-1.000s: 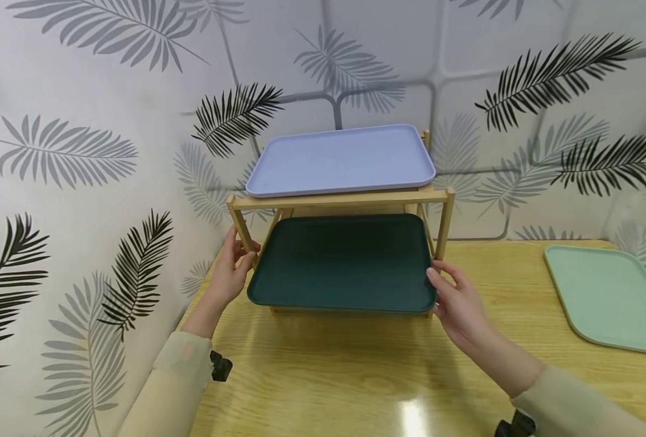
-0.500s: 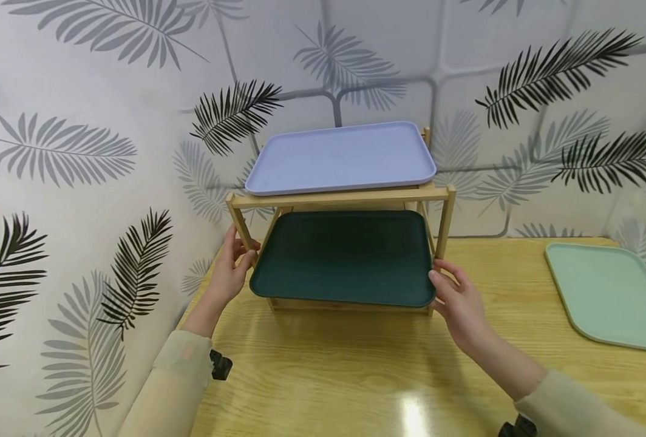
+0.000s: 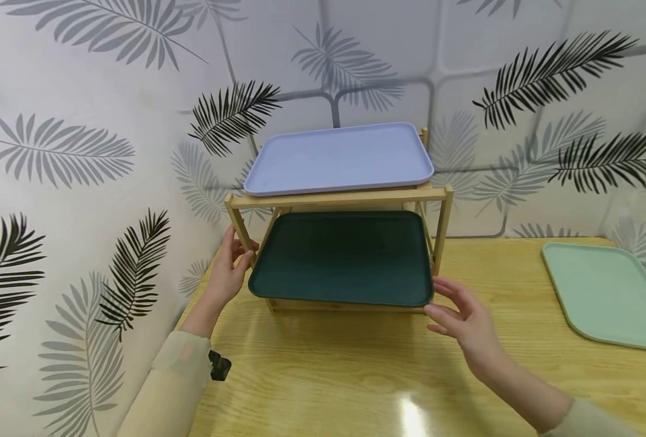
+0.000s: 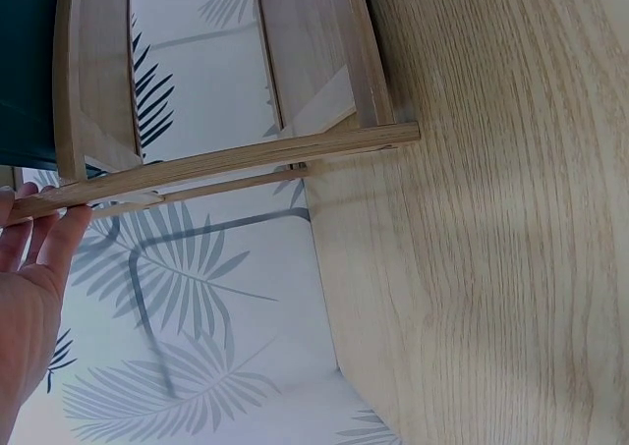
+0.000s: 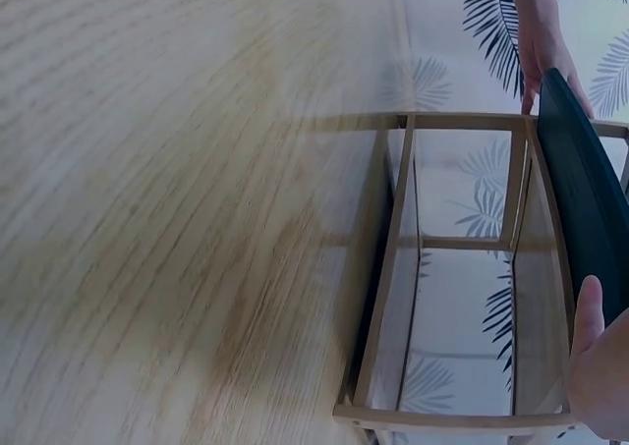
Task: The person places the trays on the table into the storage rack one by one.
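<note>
A tiered wooden rack [image 3: 340,198] stands against the back wall. On its upper tier lies a lavender tray [image 3: 339,159]; below it a dark green tray [image 3: 342,258] sits with its front edge jutting out past the posts. My left hand [image 3: 227,270] grips the rack's left front post, thumb and fingers on either side, as the left wrist view also shows. By the green tray's right front corner is my right hand [image 3: 473,334], fingers loosely bent and thumb extended at the rim. Its thumb [image 5: 590,312] is straight in the right wrist view.
A mint green tray [image 3: 612,294] lies at the right of the wooden table [image 3: 323,370]. Leaf-patterned walls [image 3: 82,212] close off the back and the left side, the left one close to my left arm. The rack has a lower level beneath the green tray.
The green tray's front edge has moved back slightly into the rack. My right hand has shifted down and to the right, off the right post. The left hand has stayed on its post.
</note>
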### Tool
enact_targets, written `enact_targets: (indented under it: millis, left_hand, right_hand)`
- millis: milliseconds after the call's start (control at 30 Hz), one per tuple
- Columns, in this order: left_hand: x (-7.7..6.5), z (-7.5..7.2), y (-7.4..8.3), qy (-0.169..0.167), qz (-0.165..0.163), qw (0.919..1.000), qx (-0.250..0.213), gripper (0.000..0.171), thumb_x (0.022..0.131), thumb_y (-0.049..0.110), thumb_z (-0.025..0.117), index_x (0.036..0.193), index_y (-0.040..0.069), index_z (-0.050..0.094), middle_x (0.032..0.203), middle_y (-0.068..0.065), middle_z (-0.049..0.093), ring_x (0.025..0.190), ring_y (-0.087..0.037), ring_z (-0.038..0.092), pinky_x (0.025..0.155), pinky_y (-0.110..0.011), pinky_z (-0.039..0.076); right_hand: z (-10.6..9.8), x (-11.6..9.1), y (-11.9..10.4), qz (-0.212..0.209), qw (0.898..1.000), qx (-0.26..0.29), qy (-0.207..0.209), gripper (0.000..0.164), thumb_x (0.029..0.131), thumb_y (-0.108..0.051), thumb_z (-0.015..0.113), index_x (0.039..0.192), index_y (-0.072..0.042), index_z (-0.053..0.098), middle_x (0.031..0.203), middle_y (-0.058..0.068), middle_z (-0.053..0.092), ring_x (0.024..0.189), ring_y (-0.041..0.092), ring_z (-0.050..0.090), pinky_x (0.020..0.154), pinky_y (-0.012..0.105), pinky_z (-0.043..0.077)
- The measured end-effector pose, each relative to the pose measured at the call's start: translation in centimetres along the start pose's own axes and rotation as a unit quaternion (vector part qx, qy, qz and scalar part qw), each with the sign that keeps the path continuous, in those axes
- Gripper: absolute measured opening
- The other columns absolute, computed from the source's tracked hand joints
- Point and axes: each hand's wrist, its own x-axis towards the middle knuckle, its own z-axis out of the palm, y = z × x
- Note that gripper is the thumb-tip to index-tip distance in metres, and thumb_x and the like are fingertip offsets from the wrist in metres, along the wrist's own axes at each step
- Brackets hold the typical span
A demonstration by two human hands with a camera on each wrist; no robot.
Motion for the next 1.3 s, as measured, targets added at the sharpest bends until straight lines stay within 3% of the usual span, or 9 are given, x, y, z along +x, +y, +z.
enact_targets:
  millis: [133,267,500,633,767,900,1033,1167,1300]
  left_hand:
    - [0.0,0.0,0.1,-0.003,-0.003,1.0000,0.001,0.064,0.097,-0.010,0.048,0.152,0.004,0.017,0.110,-0.030,0.056,0.110,-0.047,0.057,0.085,-0.052,0.050]
    - [-0.1,0.1,0.1,-0.005,-0.006,1.0000,0.001,0.064,0.097,-0.010,0.048,0.152,0.003,0.017,0.110,-0.030,0.057,0.109,-0.046,0.057,0.083,-0.040,0.051]
    - [-0.2,0.2,0.0,0.000,-0.002,1.0000,-0.002,0.064,0.097,-0.010,0.048,0.151,0.003,0.018,0.109,-0.030,0.057,0.108,-0.047,0.057,0.081,-0.026,0.050]
    - [-0.1,0.2,0.1,0.001,-0.003,1.0000,-0.004,0.064,0.097,-0.010,0.048,0.151,0.003,0.017,0.110,-0.030,0.056,0.108,-0.046,0.057,0.080,-0.027,0.050]
    - [-0.2,0.2,0.3,0.000,-0.012,0.9999,-0.005,0.065,0.097,-0.009,0.048,0.152,0.003,0.017,0.111,-0.030,0.056,0.109,-0.046,0.056,0.081,-0.028,0.050]
    - [-0.1,0.1,0.2,0.001,-0.013,0.9999,-0.004,0.066,0.097,-0.010,0.048,0.153,0.004,0.016,0.111,-0.030,0.056,0.110,-0.046,0.056,0.084,-0.037,0.051]
    - [-0.1,0.0,0.2,0.000,-0.013,0.9999,-0.005,0.066,0.097,-0.010,0.047,0.153,0.004,0.015,0.111,-0.030,0.056,0.112,-0.046,0.055,0.087,-0.048,0.050]
    - [0.0,0.0,0.2,0.001,-0.015,0.9999,-0.006,0.065,0.097,-0.011,0.047,0.152,0.003,0.016,0.112,-0.030,0.055,0.111,-0.046,0.055,0.086,-0.044,0.050]
    - [0.0,0.0,0.3,0.001,-0.016,0.9999,-0.005,0.065,0.097,-0.011,0.047,0.152,0.003,0.016,0.111,-0.030,0.056,0.111,-0.045,0.056,0.083,-0.045,0.051]
  right_hand:
    - [0.4,0.0,0.1,0.017,1.000,-0.006,-0.002,0.048,0.094,-0.005,0.064,0.139,-0.005,0.046,0.134,0.011,0.045,0.099,0.012,0.066,0.076,0.033,0.055]
    - [0.6,0.4,0.2,0.022,1.000,-0.004,0.005,0.047,0.095,-0.004,0.062,0.138,-0.001,0.045,0.142,0.024,0.035,0.096,0.009,0.066,0.075,0.031,0.055]
    - [0.7,1.8,0.4,0.004,0.998,-0.058,0.014,0.050,0.097,-0.012,0.062,0.141,0.000,0.042,0.135,0.020,0.042,0.092,0.007,0.067,0.074,0.028,0.055]
    - [0.9,2.4,0.6,-0.016,0.996,-0.083,0.019,0.048,0.095,-0.012,0.065,0.137,-0.001,0.047,0.109,0.010,0.055,0.082,0.011,0.068,0.070,0.029,0.056]
    - [1.0,2.7,0.7,-0.046,0.991,-0.129,0.012,0.036,0.092,-0.009,0.068,0.124,0.002,0.056,0.085,0.006,0.059,0.066,0.017,0.066,0.062,0.029,0.056]
    - [1.2,3.3,0.6,-0.066,0.986,-0.152,0.019,0.023,0.092,-0.008,0.067,0.110,0.003,0.060,0.079,0.005,0.060,0.060,0.022,0.062,0.058,0.030,0.054]
    - [1.3,4.1,0.6,-0.068,0.986,-0.146,0.035,0.020,0.091,-0.006,0.067,0.108,0.004,0.060,0.077,0.003,0.061,0.057,0.022,0.061,0.053,0.031,0.053]
    - [1.7,5.0,0.7,-0.065,0.985,-0.149,0.051,0.019,0.092,-0.006,0.067,0.107,0.003,0.060,0.081,0.010,0.061,0.057,0.018,0.063,0.048,0.029,0.051]
    - [2.1,5.9,0.8,-0.064,0.985,-0.148,0.067,0.018,0.093,-0.007,0.066,0.107,0.002,0.060,0.086,0.020,0.062,0.056,0.024,0.064,0.044,0.025,0.048]
